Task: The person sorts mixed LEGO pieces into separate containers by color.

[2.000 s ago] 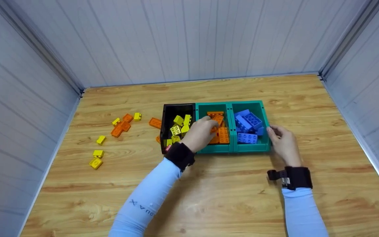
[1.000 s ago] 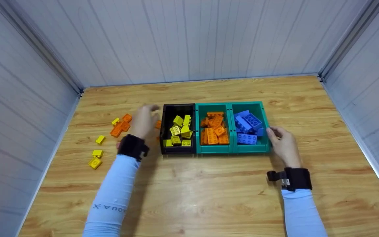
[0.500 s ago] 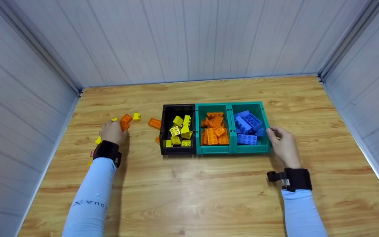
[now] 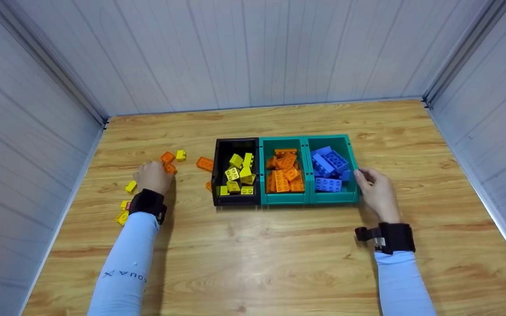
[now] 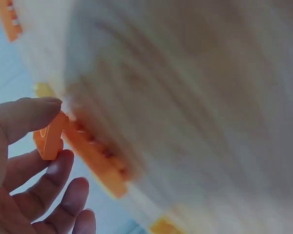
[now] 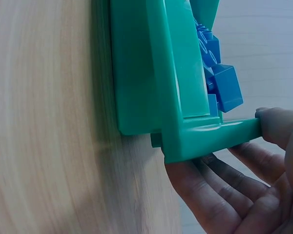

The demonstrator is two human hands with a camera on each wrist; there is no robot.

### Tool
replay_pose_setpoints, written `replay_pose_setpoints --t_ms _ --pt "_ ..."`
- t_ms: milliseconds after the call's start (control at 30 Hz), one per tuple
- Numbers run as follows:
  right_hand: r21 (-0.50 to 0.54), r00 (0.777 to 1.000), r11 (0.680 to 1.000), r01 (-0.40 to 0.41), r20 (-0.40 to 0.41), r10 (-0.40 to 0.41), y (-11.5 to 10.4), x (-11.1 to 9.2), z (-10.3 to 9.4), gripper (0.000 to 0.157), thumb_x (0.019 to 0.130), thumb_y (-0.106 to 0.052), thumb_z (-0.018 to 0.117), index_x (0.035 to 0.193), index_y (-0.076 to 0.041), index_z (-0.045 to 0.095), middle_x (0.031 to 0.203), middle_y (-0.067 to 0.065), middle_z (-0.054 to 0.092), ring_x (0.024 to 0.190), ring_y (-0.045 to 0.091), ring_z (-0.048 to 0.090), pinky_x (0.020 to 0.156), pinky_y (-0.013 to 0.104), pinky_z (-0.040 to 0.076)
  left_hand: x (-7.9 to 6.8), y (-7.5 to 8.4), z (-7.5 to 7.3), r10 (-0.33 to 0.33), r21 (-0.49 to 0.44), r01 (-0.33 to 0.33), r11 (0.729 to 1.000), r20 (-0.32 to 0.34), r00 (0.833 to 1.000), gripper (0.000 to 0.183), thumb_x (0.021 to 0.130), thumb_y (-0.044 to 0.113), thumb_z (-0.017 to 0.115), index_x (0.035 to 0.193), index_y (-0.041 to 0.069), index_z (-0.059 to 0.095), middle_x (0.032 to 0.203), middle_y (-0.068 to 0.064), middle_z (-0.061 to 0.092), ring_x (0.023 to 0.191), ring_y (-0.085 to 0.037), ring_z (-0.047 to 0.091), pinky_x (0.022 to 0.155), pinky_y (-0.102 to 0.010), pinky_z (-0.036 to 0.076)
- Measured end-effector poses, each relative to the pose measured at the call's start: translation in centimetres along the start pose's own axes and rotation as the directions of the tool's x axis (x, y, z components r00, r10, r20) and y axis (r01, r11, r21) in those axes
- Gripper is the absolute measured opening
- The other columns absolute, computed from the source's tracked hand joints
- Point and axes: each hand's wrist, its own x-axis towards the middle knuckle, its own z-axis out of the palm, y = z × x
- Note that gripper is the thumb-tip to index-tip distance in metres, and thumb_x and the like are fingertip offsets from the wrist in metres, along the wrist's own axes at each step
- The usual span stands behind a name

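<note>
My left hand (image 4: 153, 177) is at the loose bricks on the left of the table. In the left wrist view it pinches a small orange brick (image 5: 51, 139) between thumb and fingers. Right beside that brick, a longer orange brick (image 5: 100, 161) lies on the table. My right hand (image 4: 378, 193) holds the right side of the green bin with blue bricks (image 4: 333, 197). The right wrist view shows the thumb at the bin's rim (image 6: 224, 131) and fingers under the rim. Blue bricks (image 6: 227, 87) show inside.
The black bin (image 4: 237, 200) with yellow bricks and the middle green bin (image 4: 283, 199) with orange bricks join the blue-brick bin in a row. Loose yellow bricks (image 4: 131, 187) and orange bricks (image 4: 205, 163) lie left of the bins. Panel walls (image 4: 253, 52) enclose the table.
My left hand has left the middle green bin, where more orange bricks now show, and moved left to the loose bricks, where it pinches an orange one. The right hand stays at the bin.
</note>
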Motion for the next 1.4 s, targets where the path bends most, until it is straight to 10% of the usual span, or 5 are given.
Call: replay_pose_setpoints --t_ms 200,500,867,1033,1400 --pt "0.001 1.000 1.000 0.007 -0.014 -0.007 0.1 0.0 0.1 0.058 0.103 -0.045 0.046 0.137 0.002 0.055 0.130 0.024 0.060 0.125 0.041 0.052 0.098 0.053 0.046 -0.1 3.2 -1.7 0.125 -0.078 -0.130 0.988 -0.066 0.990 0.032 0.088 0.021 0.075 0.105 -0.007 0.072 0.092 -0.026 0.070 0.078 -0.041 0.065 0.071 -0.055 0.050" --pt "-0.011 1.000 1.000 -0.014 -0.010 0.014 0.2 0.0 0.0 0.057 0.104 -0.045 0.045 0.136 0.001 0.056 0.130 0.023 0.060 0.126 0.041 0.051 0.098 0.053 0.046 -1.2 12.6 -4.1 0.263 -0.270 -0.246 0.931 0.029 0.964 0.043 0.094 0.024 0.070 0.127 -0.003 0.064 0.112 -0.019 0.070 0.065 -0.027 0.063 0.068 -0.038 0.055" --pt "0.002 1.000 1.000 0.000 -0.013 0.000 0.1 -0.1 0.0 0.056 0.104 -0.044 0.046 0.135 0.002 0.056 0.129 0.024 0.060 0.125 0.041 0.052 0.098 0.053 0.046 -3.5 22.3 -1.8 0.507 -0.230 -0.471 0.852 0.136 0.851 0.038 0.097 0.027 0.067 0.128 0.007 0.066 0.108 -0.011 0.073 0.064 -0.021 0.063 0.070 -0.035 0.056" --pt "-0.007 1.000 1.000 0.009 -0.010 -0.009 -0.1 0.0 0.1 0.056 0.104 -0.044 0.046 0.134 0.002 0.057 0.130 0.025 0.059 0.124 0.040 0.053 0.098 0.053 0.046 -3.9 24.6 -0.3 0.559 -0.190 -0.531 0.826 0.159 0.814 0.033 0.096 0.025 0.067 0.122 0.005 0.070 0.110 -0.012 0.072 0.084 -0.024 0.068 0.081 -0.039 0.056" --pt "-0.002 1.000 1.000 0.024 -0.016 -0.024 0.0 0.0 0.1 0.055 0.104 -0.042 0.047 0.134 0.002 0.058 0.128 0.025 0.060 0.124 0.041 0.053 0.099 0.053 0.045 -3.6 26.8 1.1 0.556 -0.113 -0.544 0.831 0.182 0.811 0.026 0.097 0.029 0.066 0.109 0.007 0.073 0.093 -0.007 0.072 0.082 -0.022 0.065 0.076 -0.037 0.054"
